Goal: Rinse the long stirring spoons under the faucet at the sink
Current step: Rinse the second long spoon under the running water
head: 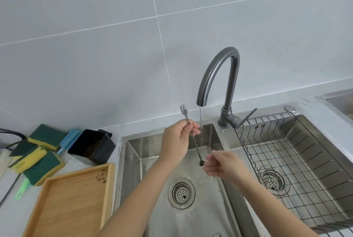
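A long metal stirring spoon (195, 146) with a twisted shaft hangs over the left sink basin (133, 152), bowl end down. My left hand (176, 141) grips its upper shaft, and the decorated top end sticks up above the fist. My right hand (223, 164) is at the bowl end with its fingers curled around the spoon bowl. A thin stream of water (201, 128) falls from the grey arched faucet (217, 76) right beside the shaft, just left of my right hand.
A wire rack (298, 160) sits in the right basin. Left of the sink lie a wooden tray (76, 198), a black square container (93, 147), several green-and-yellow sponges (38, 160), a blue brush and a green-handled brush. Both basins have round strainers.
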